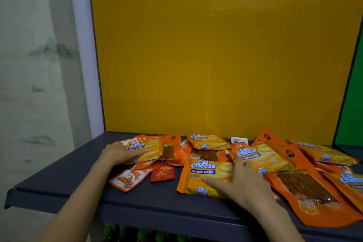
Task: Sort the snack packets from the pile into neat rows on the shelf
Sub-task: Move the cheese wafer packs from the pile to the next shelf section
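Pile (261, 157) cut off rightward; right hand (241, 180) overlaps wafer packet (202, 175).

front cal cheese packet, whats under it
Beneath the front packet, a stick-snack packet pokes out at the top edge. The right hand covers its right side; the rest is hidden.

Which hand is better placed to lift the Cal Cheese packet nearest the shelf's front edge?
Right. The right hand lies spread on that front Cal Cheese packet; the left hand is farther left, on the leftmost Cal Cheese packet.
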`<action>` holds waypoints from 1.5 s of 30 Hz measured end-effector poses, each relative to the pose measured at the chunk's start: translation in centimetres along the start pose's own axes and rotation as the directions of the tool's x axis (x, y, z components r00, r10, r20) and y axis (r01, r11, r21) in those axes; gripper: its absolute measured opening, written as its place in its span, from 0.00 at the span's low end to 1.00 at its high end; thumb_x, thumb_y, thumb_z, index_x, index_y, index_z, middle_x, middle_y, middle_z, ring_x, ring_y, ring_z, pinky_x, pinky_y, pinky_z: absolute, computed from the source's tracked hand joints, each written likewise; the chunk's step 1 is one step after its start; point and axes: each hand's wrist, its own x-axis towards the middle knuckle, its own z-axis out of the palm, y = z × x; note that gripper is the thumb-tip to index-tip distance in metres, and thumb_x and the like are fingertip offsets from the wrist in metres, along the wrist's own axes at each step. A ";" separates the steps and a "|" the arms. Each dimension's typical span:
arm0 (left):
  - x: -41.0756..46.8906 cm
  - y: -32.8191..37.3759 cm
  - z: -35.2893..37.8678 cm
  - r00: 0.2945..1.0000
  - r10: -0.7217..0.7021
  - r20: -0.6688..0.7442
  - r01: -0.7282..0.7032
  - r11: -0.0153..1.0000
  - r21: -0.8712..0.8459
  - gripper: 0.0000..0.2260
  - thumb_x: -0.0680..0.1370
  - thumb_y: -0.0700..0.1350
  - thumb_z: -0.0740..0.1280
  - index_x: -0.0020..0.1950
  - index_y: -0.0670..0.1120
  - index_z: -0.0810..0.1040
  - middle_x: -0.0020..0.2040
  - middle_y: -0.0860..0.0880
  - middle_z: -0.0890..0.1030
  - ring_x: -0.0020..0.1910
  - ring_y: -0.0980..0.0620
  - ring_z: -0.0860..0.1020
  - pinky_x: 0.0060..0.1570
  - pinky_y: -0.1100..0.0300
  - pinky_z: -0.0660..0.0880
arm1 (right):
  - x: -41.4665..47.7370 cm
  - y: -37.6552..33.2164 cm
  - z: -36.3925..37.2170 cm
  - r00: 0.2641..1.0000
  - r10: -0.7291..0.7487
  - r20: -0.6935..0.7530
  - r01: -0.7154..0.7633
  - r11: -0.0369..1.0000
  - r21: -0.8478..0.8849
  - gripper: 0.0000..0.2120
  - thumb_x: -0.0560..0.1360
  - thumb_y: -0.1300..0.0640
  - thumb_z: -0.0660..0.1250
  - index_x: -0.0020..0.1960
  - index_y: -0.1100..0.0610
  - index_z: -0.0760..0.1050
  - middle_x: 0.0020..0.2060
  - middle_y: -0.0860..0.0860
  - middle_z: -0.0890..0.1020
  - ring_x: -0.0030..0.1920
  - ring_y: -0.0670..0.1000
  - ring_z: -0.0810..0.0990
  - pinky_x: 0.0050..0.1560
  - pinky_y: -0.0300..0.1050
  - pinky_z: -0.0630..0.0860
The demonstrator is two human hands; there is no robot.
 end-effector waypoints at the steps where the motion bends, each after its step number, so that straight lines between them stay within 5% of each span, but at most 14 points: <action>1: 0.1 0.0 -0.2 0.999 -0.004 0.038 0.006 0.998 -0.059 0.45 0.64 0.68 0.68 0.70 0.39 0.66 0.69 0.41 0.71 0.65 0.43 0.72 0.63 0.52 0.70 | 0.1 0.0 0.0 1.000 -0.002 0.008 0.002 1.000 0.030 0.51 0.61 0.25 0.61 0.73 0.55 0.54 0.69 0.56 0.66 0.67 0.58 0.70 0.62 0.50 0.71; 8: 1.3 -0.3 -0.6 0.992 -0.034 0.119 0.076 0.925 -0.373 0.50 0.65 0.55 0.76 0.75 0.38 0.51 0.74 0.38 0.60 0.71 0.39 0.63 0.67 0.47 0.64 | 0.5 -0.4 -0.1 0.999 -0.011 0.036 0.001 0.958 0.286 0.54 0.61 0.35 0.73 0.74 0.59 0.52 0.69 0.54 0.70 0.68 0.55 0.70 0.62 0.47 0.69; 11: 1.5 -0.4 -0.5 0.994 -0.023 0.105 0.069 0.888 -0.455 0.49 0.65 0.51 0.77 0.75 0.37 0.53 0.73 0.38 0.62 0.70 0.39 0.64 0.65 0.48 0.65 | 0.5 -0.5 -0.1 0.999 -0.008 0.037 -0.004 0.947 0.323 0.52 0.61 0.37 0.74 0.74 0.58 0.53 0.69 0.53 0.70 0.68 0.55 0.70 0.62 0.46 0.69; 18: 1.9 -1.5 -0.6 0.998 0.045 0.044 -0.007 0.772 -0.636 0.30 0.64 0.43 0.78 0.60 0.36 0.70 0.56 0.38 0.76 0.53 0.43 0.74 0.49 0.53 0.71 | 0.3 -1.1 -0.3 0.998 0.006 -0.059 0.022 0.888 0.459 0.56 0.60 0.46 0.79 0.76 0.58 0.49 0.72 0.53 0.65 0.71 0.55 0.65 0.67 0.48 0.65; 22: 1.4 -1.8 -0.9 0.983 0.128 0.128 0.010 0.669 -0.743 0.13 0.69 0.39 0.74 0.47 0.40 0.71 0.43 0.42 0.78 0.39 0.48 0.77 0.31 0.59 0.77 | 0.4 -1.0 -0.1 0.996 0.048 -0.081 -0.004 0.882 0.471 0.46 0.65 0.48 0.76 0.74 0.59 0.55 0.71 0.56 0.68 0.70 0.56 0.68 0.66 0.49 0.66; 26: 0.7 -2.4 -1.8 0.961 0.182 0.210 0.077 0.553 -0.830 0.07 0.74 0.37 0.69 0.46 0.40 0.71 0.41 0.41 0.78 0.35 0.47 0.80 0.22 0.63 0.78 | 0.1 -0.9 0.1 0.988 0.128 -0.086 -0.056 0.817 0.573 0.36 0.69 0.51 0.73 0.72 0.57 0.61 0.67 0.57 0.71 0.65 0.57 0.72 0.64 0.55 0.71; 30: 0.8 -2.7 -2.9 0.966 0.239 0.093 -0.032 0.473 -0.881 0.11 0.75 0.37 0.67 0.55 0.40 0.71 0.43 0.43 0.78 0.39 0.47 0.79 0.22 0.65 0.78 | -0.5 -0.2 -0.4 0.971 0.207 -0.123 -0.073 0.738 0.671 0.31 0.70 0.52 0.72 0.70 0.56 0.65 0.63 0.56 0.75 0.60 0.57 0.76 0.60 0.55 0.74; 34: -0.3 -1.0 -3.4 0.954 0.300 -0.017 -0.139 0.393 -0.909 0.04 0.75 0.38 0.67 0.46 0.43 0.73 0.40 0.44 0.79 0.24 0.53 0.81 0.22 0.65 0.77 | -1.1 1.5 -2.0 0.938 0.270 -0.216 -0.035 0.697 0.717 0.27 0.70 0.54 0.72 0.66 0.57 0.69 0.58 0.54 0.78 0.58 0.57 0.78 0.61 0.55 0.73; 36: -1.3 0.8 -3.1 0.941 0.335 -0.042 -0.172 0.367 -0.914 0.04 0.75 0.39 0.68 0.45 0.43 0.73 0.36 0.46 0.80 0.21 0.56 0.80 0.22 0.65 0.77 | -1.7 2.8 -2.9 0.932 0.310 -0.188 -0.028 0.576 0.817 0.22 0.70 0.56 0.72 0.62 0.55 0.71 0.55 0.56 0.80 0.54 0.57 0.80 0.56 0.57 0.77; 38: -2.5 3.2 -2.4 0.920 0.389 -0.051 -0.189 0.326 -0.926 0.05 0.75 0.39 0.68 0.48 0.42 0.74 0.36 0.46 0.81 0.22 0.57 0.80 0.23 0.66 0.77 | -2.8 4.3 -4.1 0.928 0.336 -0.160 -0.010 0.452 0.892 0.18 0.71 0.60 0.71 0.60 0.56 0.71 0.50 0.56 0.81 0.48 0.56 0.81 0.47 0.51 0.80; 41: -4.6 7.3 -0.6 0.884 0.466 -0.045 -0.193 0.275 -0.942 0.07 0.74 0.37 0.68 0.51 0.41 0.74 0.43 0.44 0.79 0.25 0.58 0.81 0.24 0.66 0.78 | -4.8 7.5 -5.9 0.905 0.385 -0.181 0.015 0.396 0.918 0.17 0.72 0.59 0.69 0.60 0.56 0.70 0.44 0.51 0.81 0.41 0.51 0.81 0.35 0.41 0.80; 45: -8.7 13.5 3.2 0.838 0.545 -0.011 -0.169 0.241 -0.956 0.18 0.74 0.37 0.69 0.61 0.38 0.70 0.49 0.42 0.78 0.32 0.53 0.81 0.23 0.66 0.77 | -7.6 13.2 -8.3 0.866 0.449 -0.219 0.021 0.406 0.914 0.20 0.72 0.58 0.69 0.63 0.59 0.70 0.44 0.51 0.80 0.41 0.48 0.80 0.37 0.40 0.76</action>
